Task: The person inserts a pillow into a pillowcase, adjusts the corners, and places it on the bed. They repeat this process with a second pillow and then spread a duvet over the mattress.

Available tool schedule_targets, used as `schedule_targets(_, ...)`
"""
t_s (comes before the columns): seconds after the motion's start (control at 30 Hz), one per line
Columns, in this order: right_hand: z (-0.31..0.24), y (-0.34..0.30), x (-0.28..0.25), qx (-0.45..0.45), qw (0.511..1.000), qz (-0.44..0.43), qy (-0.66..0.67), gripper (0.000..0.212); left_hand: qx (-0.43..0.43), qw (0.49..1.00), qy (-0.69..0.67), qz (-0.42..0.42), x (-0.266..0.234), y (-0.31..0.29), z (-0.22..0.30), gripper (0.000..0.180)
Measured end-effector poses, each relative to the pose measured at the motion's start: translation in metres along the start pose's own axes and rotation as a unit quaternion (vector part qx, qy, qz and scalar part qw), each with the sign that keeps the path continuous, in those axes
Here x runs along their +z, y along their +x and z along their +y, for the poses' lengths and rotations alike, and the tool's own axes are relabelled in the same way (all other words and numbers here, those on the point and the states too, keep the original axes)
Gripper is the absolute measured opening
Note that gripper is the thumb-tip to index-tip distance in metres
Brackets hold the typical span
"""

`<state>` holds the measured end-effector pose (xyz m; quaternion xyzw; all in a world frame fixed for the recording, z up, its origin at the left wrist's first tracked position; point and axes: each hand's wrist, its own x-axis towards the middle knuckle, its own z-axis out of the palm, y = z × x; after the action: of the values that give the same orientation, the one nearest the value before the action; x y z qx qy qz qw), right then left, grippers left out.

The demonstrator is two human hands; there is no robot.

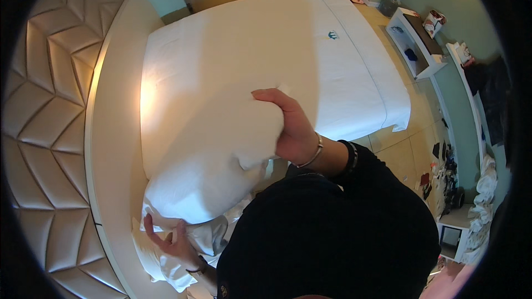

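Note:
A plump white pillow (191, 180) lies tilted over the near left part of the bed. Its upper right corner is gripped by my right hand (293, 127), with the thumb on top and the other fingers partly hidden behind the cloth. At the pillow's lower left edge is my left hand (176, 243), fingers apart and curved, close to the fabric; I cannot tell whether it touches. Beneath the pillow spreads the white bed sheet (249, 39), drawn smooth, with a small blue emblem (332, 35) near the foot.
A padded headboard wall (50, 116) runs along the left. Crumpled white bedding (210, 235) lies below the pillow beside me. On the right stand a low white shelf unit (418, 41) and a small cabinet (454, 232). Scattered small items (443, 177) lie along the right wall.

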<state>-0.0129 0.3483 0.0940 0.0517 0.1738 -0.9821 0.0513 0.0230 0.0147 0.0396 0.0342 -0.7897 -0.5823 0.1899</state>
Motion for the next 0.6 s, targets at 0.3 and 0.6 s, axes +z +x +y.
schedule_targets(0.3, -0.098, 0.027, -0.107, -0.013, 0.994, 0.078, 0.076, 0.022, -0.029, 0.993, 0.055, -0.096, 0.133, 0.019, -0.020, 0.083)
schedule_targets(0.6, -0.202, 0.061, -0.198, -0.094, 0.977, 0.058, -0.185, 0.023, 0.003, 0.978, 0.198, -0.065, 0.229, 0.072, 0.020, 0.057)
